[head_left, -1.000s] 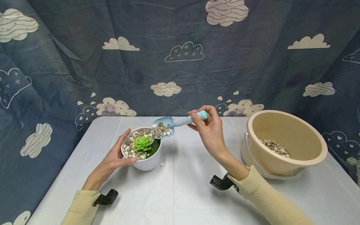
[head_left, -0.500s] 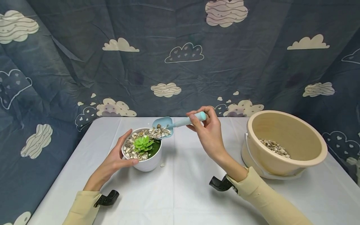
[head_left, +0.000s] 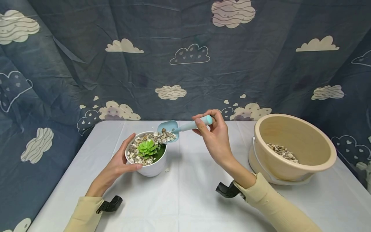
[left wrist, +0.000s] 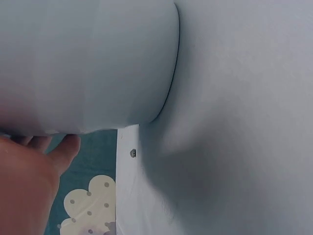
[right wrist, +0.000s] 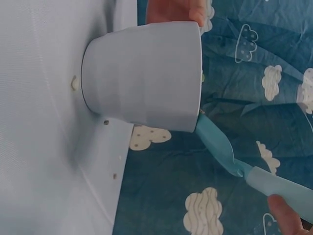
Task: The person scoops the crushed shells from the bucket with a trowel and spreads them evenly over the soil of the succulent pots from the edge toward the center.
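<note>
My left hand (head_left: pixel 117 162) grips the white flower pot (head_left: pixel 152 170) from its left side, thumb on the near rim and fingers round the far-left side. A bright green succulent (head_left: pixel 147 148) stands in the pot among small pebbles (head_left: pixel 134 154). Bare dark green shows at the right inside. With my right hand (head_left: pixel 215 138) I hold a light blue hand trowel (head_left: pixel 191 125) by its handle. Its blade, bearing more pebbles, tilts down over the pot's back-right rim. The right wrist view shows the trowel (right wrist: pixel 220 147) at the rim, and the left wrist view shows the pot's side (left wrist: pixel 98 63).
A large beige bucket (head_left: pixel 295 120) with pebbles (head_left: pixel 284 152) at its bottom stands on the right of the white-covered table (head_left: pixel 185 199). One loose pebble (head_left: pixel 167 169) lies just right of the pot. Behind hangs a dark cloud-patterned cloth (head_left: pixel 185 29).
Over the last second pebbles on the trowel blade have slid left towards the pot, baring the back of the blade. The hands and pot have barely moved.
</note>
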Tool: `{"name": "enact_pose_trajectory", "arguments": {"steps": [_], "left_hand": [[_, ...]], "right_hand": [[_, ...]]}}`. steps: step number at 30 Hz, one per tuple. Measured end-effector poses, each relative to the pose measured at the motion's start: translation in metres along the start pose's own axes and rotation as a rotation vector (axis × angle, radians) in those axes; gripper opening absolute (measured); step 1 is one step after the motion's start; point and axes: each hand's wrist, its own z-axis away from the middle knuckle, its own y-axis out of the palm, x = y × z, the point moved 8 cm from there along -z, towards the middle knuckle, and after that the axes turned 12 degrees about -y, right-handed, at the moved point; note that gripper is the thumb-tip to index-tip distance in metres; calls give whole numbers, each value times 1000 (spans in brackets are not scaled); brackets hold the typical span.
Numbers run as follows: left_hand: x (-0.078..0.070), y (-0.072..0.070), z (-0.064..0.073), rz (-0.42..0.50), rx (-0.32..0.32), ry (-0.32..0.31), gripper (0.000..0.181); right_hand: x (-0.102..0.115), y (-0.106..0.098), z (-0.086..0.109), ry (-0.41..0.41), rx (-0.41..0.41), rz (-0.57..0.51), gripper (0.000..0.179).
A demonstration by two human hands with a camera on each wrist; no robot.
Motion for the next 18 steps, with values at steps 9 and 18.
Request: {"name": "enact_pose_trajectory", "arguments": {"steps": [9, 18], "left_hand": [[2, 0, 1, -34, -76, -45, 111], [1, 3, 1, -1, -16, -23, 105]], "right_hand": [[3, 2, 0, -11, 7, 15, 25], [5, 1, 1, -22, 5, 24, 25]]}}
